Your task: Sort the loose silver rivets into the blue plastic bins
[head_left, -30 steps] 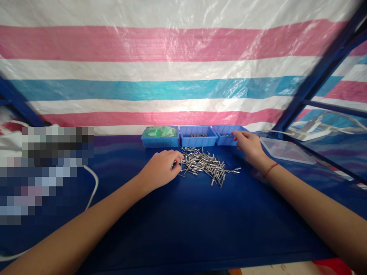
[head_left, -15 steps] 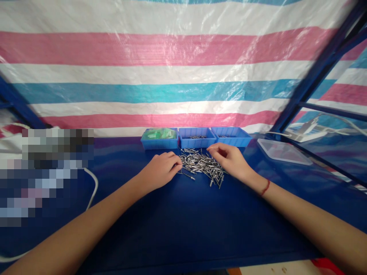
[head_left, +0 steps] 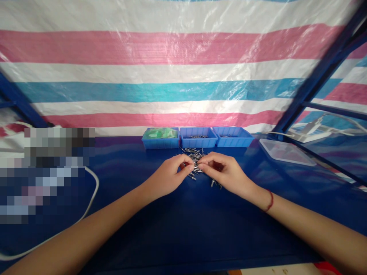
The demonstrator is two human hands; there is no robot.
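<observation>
A heap of silver pop rivets [head_left: 196, 153] lies on the blue tabletop, partly covered by my hands. Over its left side is my left hand [head_left: 172, 173], thumb and fingertips pinched together. From the right my right hand [head_left: 225, 172] reaches in, also pinching, its fingertips close to those of the left. Whatever sits between either set of fingertips is too small to make out. Just behind the heap, the middle blue bin [head_left: 198, 143] and the right blue bin [head_left: 233, 142] hold some rivets. The left blue bin [head_left: 160, 144] contains a green bag.
A clear plastic lid [head_left: 286, 152] lies on the right of the blue table [head_left: 183, 233]. A white cable [head_left: 93, 191] curves along the left, beside a blurred-out area. Blue frame posts [head_left: 315, 76] and a striped sheet [head_left: 183, 49] stand behind.
My left hand has moved right over the heap and its fingertips are pinched. My right hand has shifted down and left, bringing both hands' fingertips close together.
</observation>
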